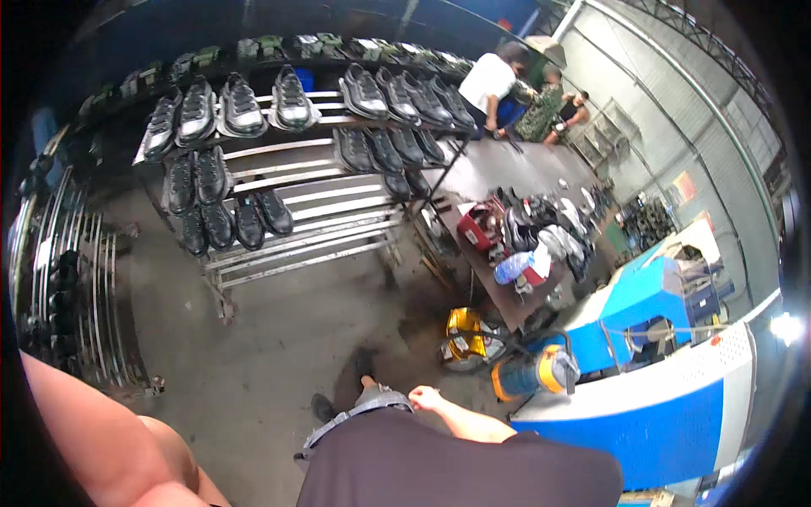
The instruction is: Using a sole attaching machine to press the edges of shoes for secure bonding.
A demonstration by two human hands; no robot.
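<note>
My right hand [425, 397] hangs beside the grey shorts [372, 404] at my waist, its fingers loosely curled and nothing visible in them. At the lower left my bent left arm [101, 431] comes close and large; its hand lies outside the picture. Ahead stands a tiered metal rack [304, 258]. Black shoes [196, 110] in pairs fill much of its top tier, the ones at the left with shiny toes. More dark shoes [211, 177] sit on the lower tiers. Neither hand touches the rack.
A brown table [481, 279] holds piled shoes and a red box [480, 224]. Near it are a yellow container [465, 334] and a yellow-blue vacuum cleaner [534, 374]. A blue-white machine [625, 422] stands right, another rack [93, 287] left. Several people [488, 80] are at the back.
</note>
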